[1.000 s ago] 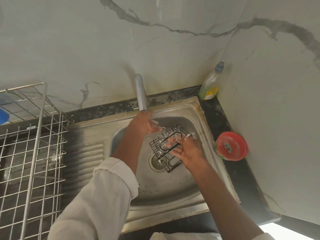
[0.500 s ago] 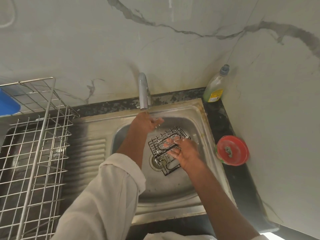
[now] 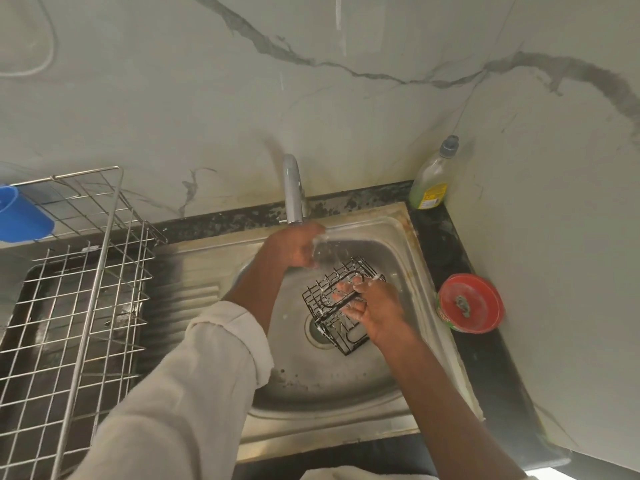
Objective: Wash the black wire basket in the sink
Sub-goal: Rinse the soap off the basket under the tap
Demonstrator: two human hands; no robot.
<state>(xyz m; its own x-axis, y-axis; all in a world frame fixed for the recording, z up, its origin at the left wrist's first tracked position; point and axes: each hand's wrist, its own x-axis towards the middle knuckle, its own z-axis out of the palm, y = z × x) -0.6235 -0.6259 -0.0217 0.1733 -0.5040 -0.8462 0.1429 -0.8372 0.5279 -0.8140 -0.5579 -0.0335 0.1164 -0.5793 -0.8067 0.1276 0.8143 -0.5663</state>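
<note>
The black wire basket (image 3: pixel 329 306) sits tilted in the steel sink (image 3: pixel 346 386), over the drain, with soap suds on its wires. My right hand (image 3: pixel 377 310) grips its right side, soapy fingers curled over the top wires. My left hand (image 3: pixel 294 247) is just under the spout of the tap (image 3: pixel 292 192), a little above and left of the basket. Its fingers are loosely curled and hold nothing, and water splashes off them.
A green dish-soap bottle (image 3: pixel 433 178) stands in the back right corner. A round tub with a red lid (image 3: pixel 469 303) sits on the black counter right of the sink. A metal wire dish rack (image 3: pixel 69 289) with a blue cup (image 3: pixel 20 220) fills the left side.
My left hand has moved up and back from beside the basket to under the tap spout. My right hand keeps its hold on the basket, which has barely shifted.
</note>
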